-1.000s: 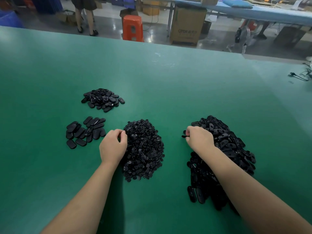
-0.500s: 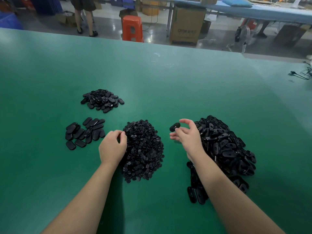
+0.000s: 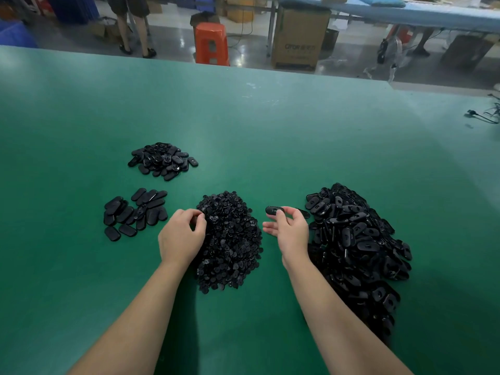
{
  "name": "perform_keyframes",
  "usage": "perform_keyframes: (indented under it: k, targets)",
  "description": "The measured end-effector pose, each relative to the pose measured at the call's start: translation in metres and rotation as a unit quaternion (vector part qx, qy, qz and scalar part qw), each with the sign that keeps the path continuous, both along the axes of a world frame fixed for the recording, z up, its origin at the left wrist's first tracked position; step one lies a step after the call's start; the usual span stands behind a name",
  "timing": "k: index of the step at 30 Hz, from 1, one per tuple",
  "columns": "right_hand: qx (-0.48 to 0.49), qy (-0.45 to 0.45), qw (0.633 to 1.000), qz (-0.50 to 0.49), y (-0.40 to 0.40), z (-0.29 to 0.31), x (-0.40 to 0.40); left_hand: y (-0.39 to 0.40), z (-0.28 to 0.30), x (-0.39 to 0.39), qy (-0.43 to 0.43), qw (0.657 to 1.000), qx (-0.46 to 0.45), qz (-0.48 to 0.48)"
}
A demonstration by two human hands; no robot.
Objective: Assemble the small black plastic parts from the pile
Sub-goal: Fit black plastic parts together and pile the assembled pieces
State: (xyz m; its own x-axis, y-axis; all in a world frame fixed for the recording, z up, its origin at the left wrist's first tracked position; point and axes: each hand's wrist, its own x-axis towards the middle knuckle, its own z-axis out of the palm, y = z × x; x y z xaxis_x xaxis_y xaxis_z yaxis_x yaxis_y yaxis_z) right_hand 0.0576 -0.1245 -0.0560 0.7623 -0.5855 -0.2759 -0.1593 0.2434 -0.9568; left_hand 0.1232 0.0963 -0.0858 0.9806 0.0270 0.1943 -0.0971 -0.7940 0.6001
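From the head camera, the green table (image 3: pixel 270 131) carries 4 heaps of black plastic parts. The right hand (image 3: pixel 290 231) pinches 1 oval piece (image 3: pixel 273 210) between thumb and forefinger, lifted between the middle pile of small round parts (image 3: pixel 230 239) and the big pile of oval shells (image 3: pixel 357 244) on the right. The left hand (image 3: pixel 181 235) rests at the middle pile's left edge, fingertips curled together on its small parts; whether it grips one, I cannot tell. Left lie flat ovals (image 3: pixel 134 212) and, farther off, a small heap (image 3: pixel 163 161).
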Motion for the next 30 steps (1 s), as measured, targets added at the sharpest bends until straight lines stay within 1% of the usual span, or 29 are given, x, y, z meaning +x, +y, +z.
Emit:
perform_keyframes:
  k: [5,11,16,22,25,30]
  targets:
    - [-0.026,0.008,1.0,0.004,-0.005,-0.004,-0.003,0.0,-0.001,0.0,-0.003,1.0,0.0,0.005]
    - [0.002,0.001,1.0,0.027,-0.011,-0.005,-0.005,-0.001,-0.001,0.0,-0.001,1.0,-0.003,0.008]
    - [0.005,-0.001,0.998,0.057,-0.01,-0.003,-0.006,0.0,0.0,-0.001,0.002,1.0,0.002,0.006]
    - [0.031,-0.013,0.999,0.023,-0.01,-0.003,-0.008,0.0,0.0,0.0,0.005,1.0,0.008,0.006]
    - [0.032,-0.021,0.999,0.009,-0.01,-0.006,-0.007,-0.001,-0.001,-0.001,0.005,0.999,0.034,0.012]
    - [0.003,-0.03,0.999,0.04,-0.009,-0.006,-0.008,-0.002,-0.002,0.0,0.007,0.999,0.049,0.006]
